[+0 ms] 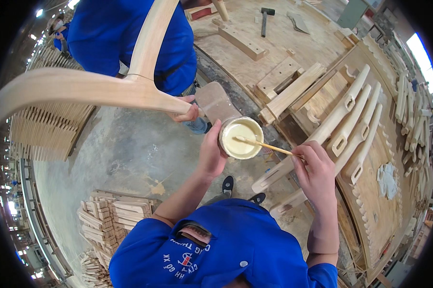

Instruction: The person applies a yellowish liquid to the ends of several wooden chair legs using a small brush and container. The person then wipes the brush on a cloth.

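The round tub [260, 130] was open, its mouth facing up and its pale rim smeared. Inside was a creamy, light-yellow liquid [244, 128]. A slender yellowish stick [271, 147] slanted across the rim, its coated tip at the liquid, its other end pointing right.

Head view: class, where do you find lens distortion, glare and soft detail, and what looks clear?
Head view: fisheye corners go black, and the metal rail at left looks bowed; head view: glare whitens the bright opening at upper right; head view: the cup and thin stick look fairly clear, the distant person soft.
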Available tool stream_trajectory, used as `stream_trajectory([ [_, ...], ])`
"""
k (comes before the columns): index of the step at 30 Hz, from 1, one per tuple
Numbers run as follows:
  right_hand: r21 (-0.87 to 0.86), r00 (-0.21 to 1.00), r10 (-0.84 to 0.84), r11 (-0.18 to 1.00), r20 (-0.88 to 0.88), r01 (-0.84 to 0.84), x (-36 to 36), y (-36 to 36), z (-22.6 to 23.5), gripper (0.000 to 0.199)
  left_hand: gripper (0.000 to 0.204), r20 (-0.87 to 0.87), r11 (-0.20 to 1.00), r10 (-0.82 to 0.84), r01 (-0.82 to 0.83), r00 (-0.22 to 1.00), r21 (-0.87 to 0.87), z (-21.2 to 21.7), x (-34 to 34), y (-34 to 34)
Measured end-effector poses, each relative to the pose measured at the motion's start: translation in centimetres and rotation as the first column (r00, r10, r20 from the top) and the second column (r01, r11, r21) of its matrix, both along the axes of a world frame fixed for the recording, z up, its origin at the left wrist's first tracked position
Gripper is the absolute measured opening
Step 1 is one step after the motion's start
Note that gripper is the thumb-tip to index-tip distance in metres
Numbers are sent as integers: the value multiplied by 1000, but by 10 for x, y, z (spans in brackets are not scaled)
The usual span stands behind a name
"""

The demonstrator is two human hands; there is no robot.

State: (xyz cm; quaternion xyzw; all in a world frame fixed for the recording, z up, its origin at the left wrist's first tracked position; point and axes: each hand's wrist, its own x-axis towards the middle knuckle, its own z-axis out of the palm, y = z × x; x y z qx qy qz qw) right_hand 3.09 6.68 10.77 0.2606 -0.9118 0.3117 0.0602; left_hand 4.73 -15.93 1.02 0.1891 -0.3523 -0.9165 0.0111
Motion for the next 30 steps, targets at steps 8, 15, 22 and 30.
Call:
stream_trajectory([
  [8, 93, 991, 109, 989, 84, -116, 6, 25, 5, 7, 41, -40, 995, 85, -87, 996, -45, 4, 28, 19],
  [15, 186, 967, 254, 950, -3, -249, 8, 39, 26, 7, 45, -57, 971, 160, -167, 986, -173, 8, 61, 45],
  [22, -28, 946, 323, 946, -2, -323, 8, 58, 17, 6, 51, -25, 994, 106, -106, 994, -13, 11, 91, 63],
  [30, -29, 915, 352, 935, 196, -354, 17, 33, 9, 15, 53, -100, 989, 128, -135, 987, -66, 24, 107, 37],
])
